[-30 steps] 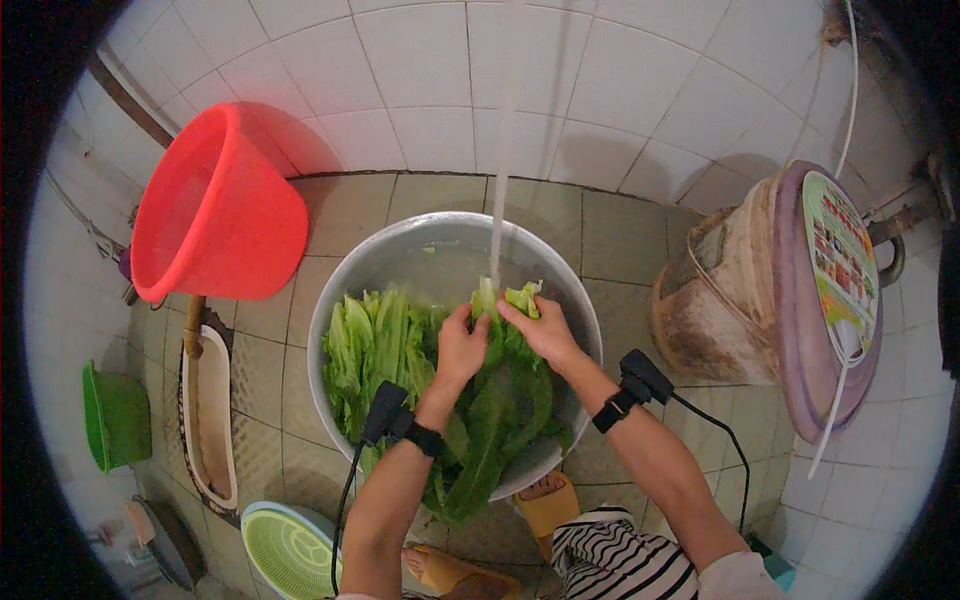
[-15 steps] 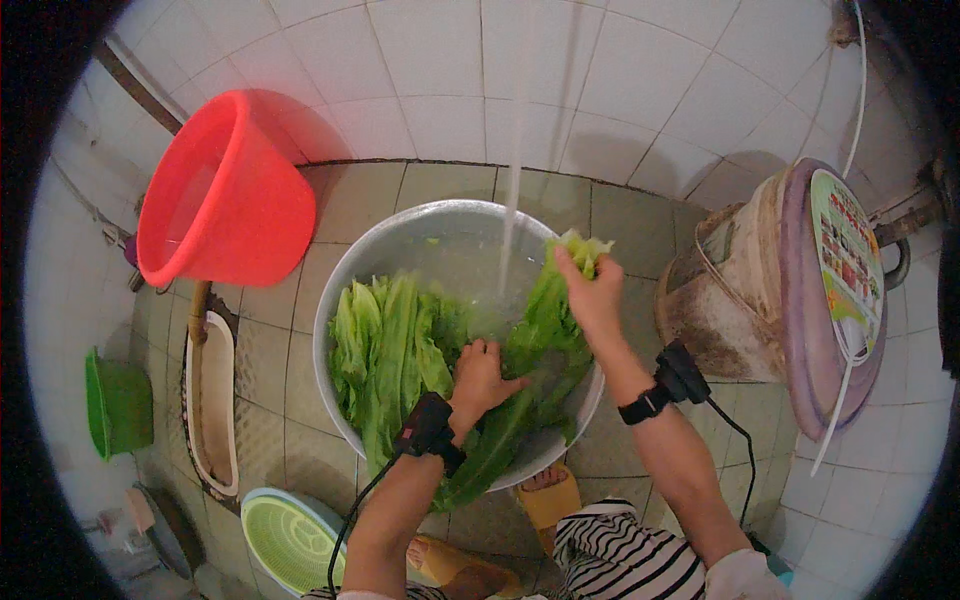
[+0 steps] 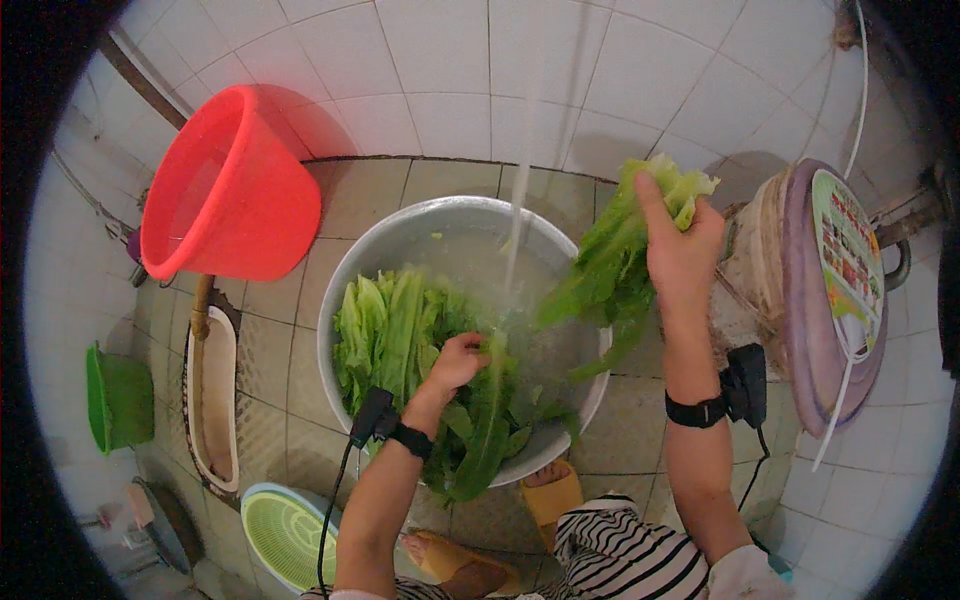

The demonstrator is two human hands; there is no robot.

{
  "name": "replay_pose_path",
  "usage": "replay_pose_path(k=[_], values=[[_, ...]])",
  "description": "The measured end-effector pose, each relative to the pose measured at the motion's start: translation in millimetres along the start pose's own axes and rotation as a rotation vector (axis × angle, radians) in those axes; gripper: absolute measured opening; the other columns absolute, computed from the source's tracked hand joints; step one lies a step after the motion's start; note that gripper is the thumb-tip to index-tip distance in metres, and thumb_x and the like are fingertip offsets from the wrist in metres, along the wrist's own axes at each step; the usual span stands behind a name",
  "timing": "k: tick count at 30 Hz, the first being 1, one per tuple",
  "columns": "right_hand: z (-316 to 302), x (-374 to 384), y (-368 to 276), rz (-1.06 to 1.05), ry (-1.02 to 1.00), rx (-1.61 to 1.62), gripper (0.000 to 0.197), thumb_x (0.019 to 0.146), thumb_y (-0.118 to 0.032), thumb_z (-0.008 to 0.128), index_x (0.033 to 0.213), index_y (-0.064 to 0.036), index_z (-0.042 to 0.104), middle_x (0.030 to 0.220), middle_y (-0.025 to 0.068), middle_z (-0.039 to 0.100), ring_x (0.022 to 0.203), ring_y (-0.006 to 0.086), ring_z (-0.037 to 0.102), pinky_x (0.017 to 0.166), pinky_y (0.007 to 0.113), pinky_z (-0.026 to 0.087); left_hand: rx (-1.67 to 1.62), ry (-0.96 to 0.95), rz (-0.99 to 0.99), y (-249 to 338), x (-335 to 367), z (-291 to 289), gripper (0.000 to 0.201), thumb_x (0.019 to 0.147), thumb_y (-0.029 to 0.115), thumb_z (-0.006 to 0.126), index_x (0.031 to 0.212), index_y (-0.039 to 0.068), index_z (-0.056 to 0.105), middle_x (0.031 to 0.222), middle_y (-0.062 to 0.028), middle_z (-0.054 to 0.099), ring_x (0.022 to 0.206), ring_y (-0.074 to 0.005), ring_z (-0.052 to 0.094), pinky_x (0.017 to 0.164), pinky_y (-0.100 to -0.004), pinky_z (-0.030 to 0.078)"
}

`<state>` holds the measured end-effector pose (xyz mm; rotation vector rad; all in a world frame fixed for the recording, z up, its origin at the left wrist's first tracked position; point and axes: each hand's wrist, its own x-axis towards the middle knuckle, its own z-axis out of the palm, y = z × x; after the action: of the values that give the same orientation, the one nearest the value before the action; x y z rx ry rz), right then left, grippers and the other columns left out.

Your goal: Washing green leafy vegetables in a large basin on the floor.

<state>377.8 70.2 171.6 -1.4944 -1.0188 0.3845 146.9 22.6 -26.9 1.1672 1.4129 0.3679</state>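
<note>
A wide metal basin [image 3: 345, 262] stands on the floor, with water in it and a stream falling in from above. Long green lettuce leaves [image 3: 385, 330] are heaped in its left half. Over the basin's right rim, my right hand [image 3: 685, 250] is closed around the pale stem end of a bunch of lettuce leaves [image 3: 615, 245], whose tips hang down. My left hand [image 3: 458, 365] is inside the basin, fingers closed at the top of a long lettuce leaf [image 3: 490, 430] that droops toward the near rim. Each wrist wears a black strapped device.
At the far left, a red bucket [image 3: 270, 200] stands near the tiled wall. A squat toilet [image 3: 212, 400] and a green bin [image 3: 122, 398] lie further left. Near the front is a green colander [image 3: 290, 540]. A large lidded pail [image 3: 760, 270] stands at the right.
My right hand has lifted its lettuce bunch up and right, out of the basin. My left hand has shifted slightly left and drawn its fingers together at a leaf.
</note>
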Motion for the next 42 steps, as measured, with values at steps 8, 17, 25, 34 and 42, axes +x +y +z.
replay_pose_path(k=[8,17,25,34,42], values=[[49,-45,101,0.141,-0.626,-0.536,0.030,0.071,-0.026,0.060,0.079,0.0034,0.058,0.076,0.0215,0.058,0.073,0.0320,0.058,0.064,0.038,0.045,0.022,0.209,0.324,35,17,37,0.034,0.077,0.021,0.053,0.099,-0.005,0.049,0.080,-0.0172,0.058,0.074,-0.0300,0.057,0.062,-0.0384,0.044],[85,-133,184,0.181,-0.875,-0.930,0.011,0.067,-0.011,0.054,0.073,-0.0028,0.057,0.076,0.0185,0.059,0.075,0.0362,0.058,0.064,0.045,0.046,0.617,0.499,0.116,-8,51,61,0.023,0.080,0.026,0.046,0.080,0.004,0.053,0.070,-0.0199,0.057,0.066,-0.0390,0.055,0.058,-0.0453,0.044],[70,-138,216,-0.069,-0.919,-0.913,0.010,0.066,-0.009,0.053,0.073,-0.0047,0.057,0.070,0.0149,0.058,0.068,0.0330,0.057,0.059,0.039,0.047,0.574,0.396,0.008,-39,67,54,0.021,0.070,0.014,0.056,0.083,-0.001,0.054,0.079,-0.0222,0.056,0.075,-0.0384,0.054,0.063,-0.0418,0.044],[68,-108,182,0.350,-0.858,-0.738,0.022,0.068,-0.008,0.054,0.088,0.0017,0.056,0.090,0.0212,0.057,0.081,0.0319,0.057,0.068,0.036,0.046,0.323,0.237,0.059,9,37,33,0.041,0.063,0.010,0.060,0.100,-0.004,0.049,0.092,-0.0219,0.056,0.086,-0.0338,0.054,0.073,-0.0378,0.043],[39,-76,125,0.945,-0.762,0.305,0.042,0.073,-0.024,0.063,0.105,0.0004,0.051,0.095,0.0084,0.057,0.082,0.0171,0.056,0.072,0.030,0.044,-0.650,0.049,0.109,38,9,17,0.031,0.073,0.009,0.062,0.102,0.000,0.054,0.093,-0.0052,0.058,0.081,-0.0102,0.053,0.071,-0.0241,0.042]])
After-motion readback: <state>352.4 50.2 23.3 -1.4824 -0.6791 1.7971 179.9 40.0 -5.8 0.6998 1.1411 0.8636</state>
